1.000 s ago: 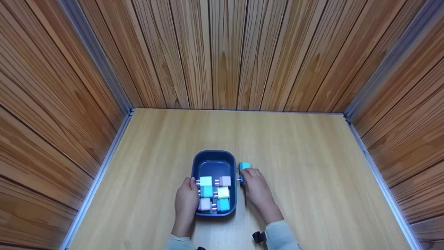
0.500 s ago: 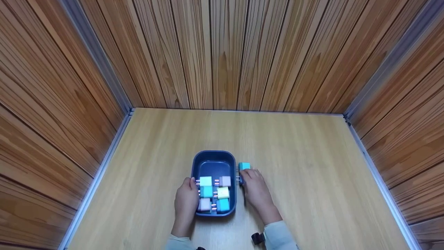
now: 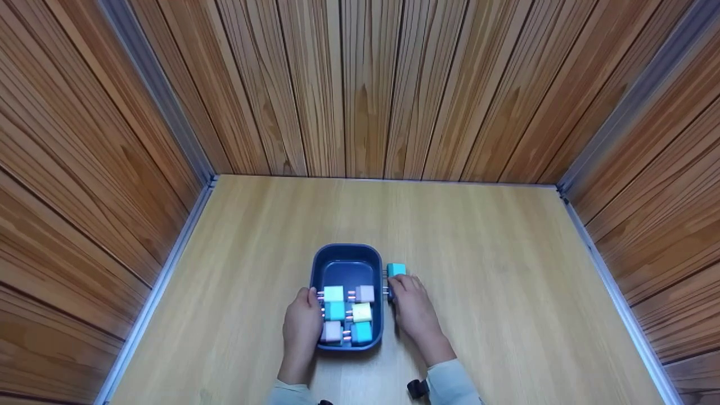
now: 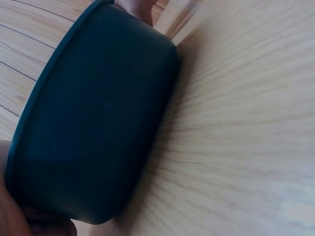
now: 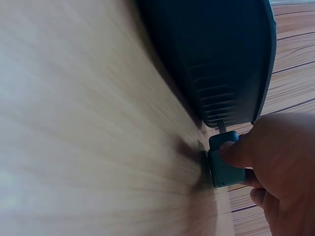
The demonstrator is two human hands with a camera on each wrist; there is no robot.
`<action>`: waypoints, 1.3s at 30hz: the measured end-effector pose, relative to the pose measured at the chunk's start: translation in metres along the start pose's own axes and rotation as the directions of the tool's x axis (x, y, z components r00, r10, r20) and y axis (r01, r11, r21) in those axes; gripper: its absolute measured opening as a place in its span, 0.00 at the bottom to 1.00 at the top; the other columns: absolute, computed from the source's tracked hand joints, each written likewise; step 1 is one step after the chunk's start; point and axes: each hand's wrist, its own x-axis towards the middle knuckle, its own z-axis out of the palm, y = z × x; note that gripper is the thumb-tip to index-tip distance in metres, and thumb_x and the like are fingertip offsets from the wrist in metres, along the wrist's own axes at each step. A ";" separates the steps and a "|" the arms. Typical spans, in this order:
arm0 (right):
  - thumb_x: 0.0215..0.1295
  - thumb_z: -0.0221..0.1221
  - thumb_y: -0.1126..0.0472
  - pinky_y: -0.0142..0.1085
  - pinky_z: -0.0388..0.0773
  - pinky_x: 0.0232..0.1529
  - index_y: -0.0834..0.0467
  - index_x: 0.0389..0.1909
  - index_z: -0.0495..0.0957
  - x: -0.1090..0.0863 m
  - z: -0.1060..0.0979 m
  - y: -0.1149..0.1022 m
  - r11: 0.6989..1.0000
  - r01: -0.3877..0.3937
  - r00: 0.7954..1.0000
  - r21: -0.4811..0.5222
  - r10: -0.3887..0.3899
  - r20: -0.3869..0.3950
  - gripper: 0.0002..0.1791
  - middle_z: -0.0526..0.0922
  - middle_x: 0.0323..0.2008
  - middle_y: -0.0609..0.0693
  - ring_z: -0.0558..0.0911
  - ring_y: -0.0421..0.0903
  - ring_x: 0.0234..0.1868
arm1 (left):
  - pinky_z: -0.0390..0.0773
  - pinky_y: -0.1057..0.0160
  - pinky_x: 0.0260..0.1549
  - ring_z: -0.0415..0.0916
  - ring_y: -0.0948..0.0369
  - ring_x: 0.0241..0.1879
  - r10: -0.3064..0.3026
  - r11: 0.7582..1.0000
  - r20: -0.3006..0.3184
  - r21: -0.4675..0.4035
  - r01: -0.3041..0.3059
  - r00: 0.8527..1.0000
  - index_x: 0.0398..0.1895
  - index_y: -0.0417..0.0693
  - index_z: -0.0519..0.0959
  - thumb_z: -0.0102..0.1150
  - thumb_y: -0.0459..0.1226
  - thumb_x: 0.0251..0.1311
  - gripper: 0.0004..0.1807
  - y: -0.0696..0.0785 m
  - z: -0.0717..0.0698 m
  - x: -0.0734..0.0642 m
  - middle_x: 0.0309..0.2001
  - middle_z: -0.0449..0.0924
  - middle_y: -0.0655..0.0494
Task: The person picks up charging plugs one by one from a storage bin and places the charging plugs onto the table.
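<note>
A dark blue plastic bin (image 3: 347,274) stands on the wooden table, several two-pronged plug adapters in its near half. These include a purple adapter (image 3: 364,293), a yellow adapter (image 3: 361,312) and a teal adapter (image 3: 361,332). My left hand (image 3: 302,326) grips the bin's left wall, thumb at the rim. Just outside the right wall, my right hand (image 3: 417,315) pinches a dark blue adapter (image 3: 391,293), mostly hidden by the fingers. Right beyond it is another teal adapter (image 3: 396,269). Their prongs point at the bin. In the right wrist view the thumb presses the held adapter (image 5: 227,172).
Wood-panelled walls (image 3: 365,84) close in the table (image 3: 478,242) at the back and both sides, with metal strips in the corners. A black strap piece (image 3: 417,388) sits at the right sleeve (image 3: 453,382).
The right hand and forearm have shifted very slightly toward the person and leftward, the dark blue adapter with them. The left hand, the bin and its contents stay put.
</note>
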 end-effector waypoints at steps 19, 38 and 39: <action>0.73 0.56 0.70 0.50 0.57 0.76 0.58 0.71 0.71 -0.001 0.003 -0.002 0.998 -0.064 0.997 0.023 0.062 0.051 0.26 0.72 0.67 0.53 0.67 0.51 0.73 | 0.66 0.59 0.26 0.72 0.55 0.28 0.008 1.000 0.000 0.004 -0.008 1.000 0.45 0.49 0.78 0.39 0.53 0.80 0.22 0.001 -0.002 0.000 0.28 0.74 0.52; 0.73 0.56 0.70 0.48 0.62 0.73 0.59 0.70 0.72 -0.001 0.003 -0.002 0.998 -0.064 0.997 0.025 0.063 0.042 0.26 0.73 0.67 0.53 0.68 0.52 0.72 | 0.65 0.61 0.25 0.71 0.55 0.28 -0.023 0.999 0.025 -0.036 0.024 0.999 0.44 0.50 0.77 0.39 0.54 0.80 0.22 0.003 -0.001 -0.002 0.26 0.70 0.53; 0.73 0.56 0.70 0.48 0.63 0.73 0.58 0.71 0.71 -0.001 0.003 -0.002 0.997 -0.068 0.997 0.025 0.067 0.047 0.26 0.72 0.67 0.53 0.68 0.51 0.72 | 0.65 0.61 0.25 0.71 0.56 0.28 -0.023 0.999 0.027 -0.036 0.024 0.999 0.45 0.50 0.77 0.39 0.54 0.80 0.22 0.003 -0.001 -0.002 0.26 0.70 0.53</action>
